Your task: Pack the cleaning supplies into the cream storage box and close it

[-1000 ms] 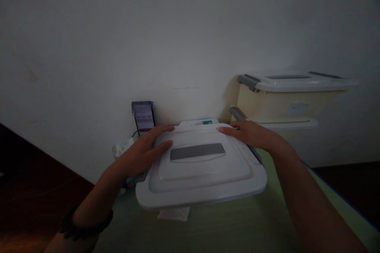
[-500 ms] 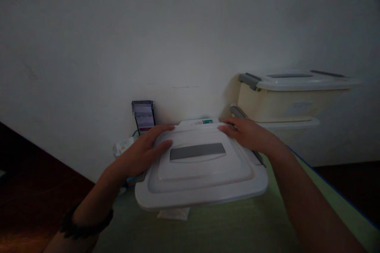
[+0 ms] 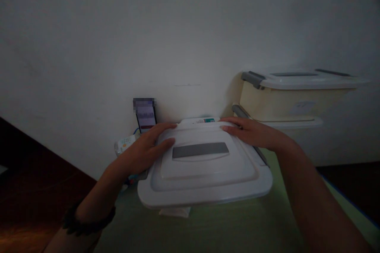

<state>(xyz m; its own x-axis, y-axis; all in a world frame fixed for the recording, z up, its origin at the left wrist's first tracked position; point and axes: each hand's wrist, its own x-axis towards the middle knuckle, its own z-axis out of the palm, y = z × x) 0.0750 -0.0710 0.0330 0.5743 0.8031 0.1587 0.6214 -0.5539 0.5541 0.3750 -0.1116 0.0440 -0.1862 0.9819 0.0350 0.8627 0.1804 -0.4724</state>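
Head camera shows the left hand (image 3: 147, 148) and right hand (image 3: 252, 131) resting unclenched — 1 per side — on a white lid (image 3: 204, 170) above the green worktop (image 3: 219, 229), left of 2 stacked boxes (image 3: 274, 101).

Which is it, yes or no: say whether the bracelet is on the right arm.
No, the bracelet circles the left arm, whose hand rests on the lid; the right arm shows none.

the view is dimly lit; the wall (image 3: 190, 39) is softly brightened mid-frame; the phone (image 3: 146, 118) is partly pixelated.
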